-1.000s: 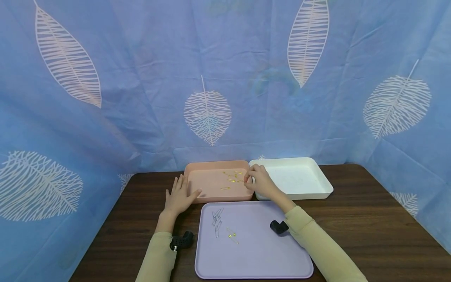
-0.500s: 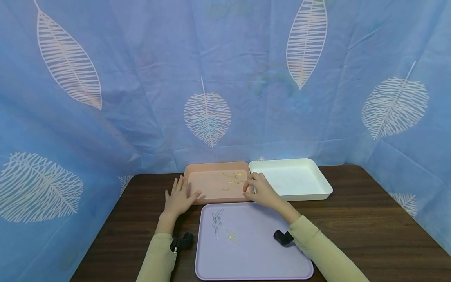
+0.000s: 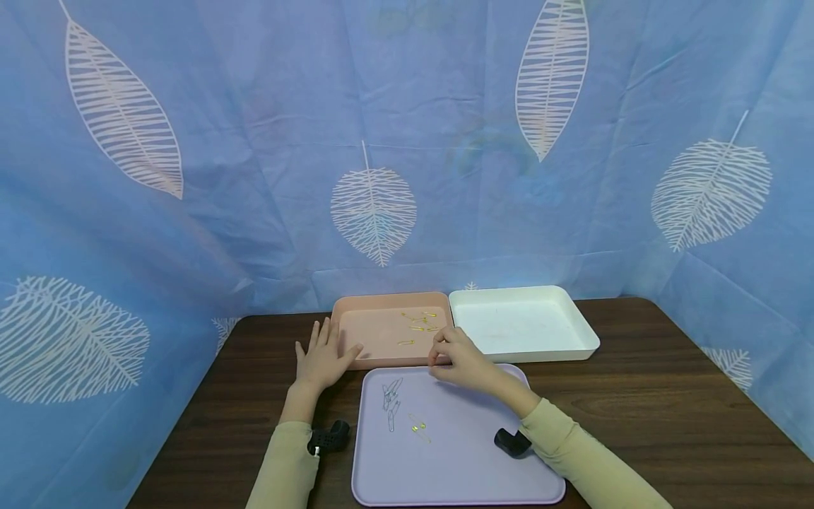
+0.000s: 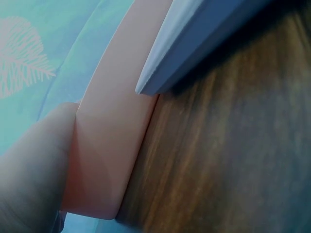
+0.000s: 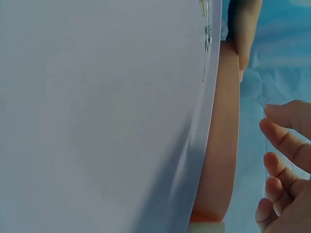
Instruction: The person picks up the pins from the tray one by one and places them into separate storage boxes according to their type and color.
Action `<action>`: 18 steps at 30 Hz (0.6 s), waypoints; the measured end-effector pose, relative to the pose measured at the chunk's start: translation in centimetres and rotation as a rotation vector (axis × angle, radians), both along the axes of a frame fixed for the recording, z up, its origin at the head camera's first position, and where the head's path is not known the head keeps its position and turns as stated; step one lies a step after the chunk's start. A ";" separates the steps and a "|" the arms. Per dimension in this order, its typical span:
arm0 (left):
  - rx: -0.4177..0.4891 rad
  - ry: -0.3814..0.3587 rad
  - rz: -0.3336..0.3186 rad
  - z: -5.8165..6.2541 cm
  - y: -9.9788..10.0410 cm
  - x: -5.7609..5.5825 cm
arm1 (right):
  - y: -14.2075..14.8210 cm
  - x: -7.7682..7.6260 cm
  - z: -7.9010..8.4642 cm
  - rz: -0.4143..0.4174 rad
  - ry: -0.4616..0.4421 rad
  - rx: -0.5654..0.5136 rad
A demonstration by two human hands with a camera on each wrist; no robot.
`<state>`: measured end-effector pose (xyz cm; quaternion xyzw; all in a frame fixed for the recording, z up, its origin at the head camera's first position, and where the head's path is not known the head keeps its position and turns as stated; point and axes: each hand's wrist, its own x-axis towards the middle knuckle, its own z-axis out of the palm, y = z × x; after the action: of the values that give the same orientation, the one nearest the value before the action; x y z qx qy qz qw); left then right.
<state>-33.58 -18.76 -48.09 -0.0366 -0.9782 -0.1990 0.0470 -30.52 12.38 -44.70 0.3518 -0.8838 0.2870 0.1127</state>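
Note:
My left hand (image 3: 320, 366) rests at the left end of the peach tray (image 3: 369, 336), fingers spread; in the left wrist view its thumb (image 4: 36, 167) lies against the tray's rim. Several gold safety pins (image 3: 405, 343) lie inside that tray. Over the far edge of the lilac tray (image 3: 483, 452) is my right hand (image 3: 467, 364). Its fingers are loosely bent, and the right wrist view shows a gap between thumb and forefinger (image 5: 279, 138) with nothing held. On the lilac tray's left part lie silver safety pins (image 3: 391, 406) and a few gold safety pins (image 3: 416, 428).
A white tray (image 3: 521, 325) stands right of the peach one, nearly touching it. All trays sit on a dark wooden table (image 3: 636, 396). A blue cloth (image 3: 470, 212) with white leaf prints hangs behind.
My right hand has come back from the peach tray's right end, moving toward me and slightly left over the lilac tray. The left hand stays where it was.

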 end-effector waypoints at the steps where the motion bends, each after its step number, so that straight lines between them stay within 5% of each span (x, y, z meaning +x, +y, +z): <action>1: -0.003 -0.002 -0.001 0.1 0.0 0.0 | -0.1 0.2 0.1 0.014 -0.010 0.003; 18: 0.011 -0.013 -0.004 0.2 0.1 0.0 | -1.8 1.3 0.2 0.181 -0.152 0.221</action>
<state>-33.56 -18.68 -47.93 -0.0370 -0.9773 -0.2046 0.0404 -29.17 10.55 -44.45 0.4176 -0.8806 0.2229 -0.0203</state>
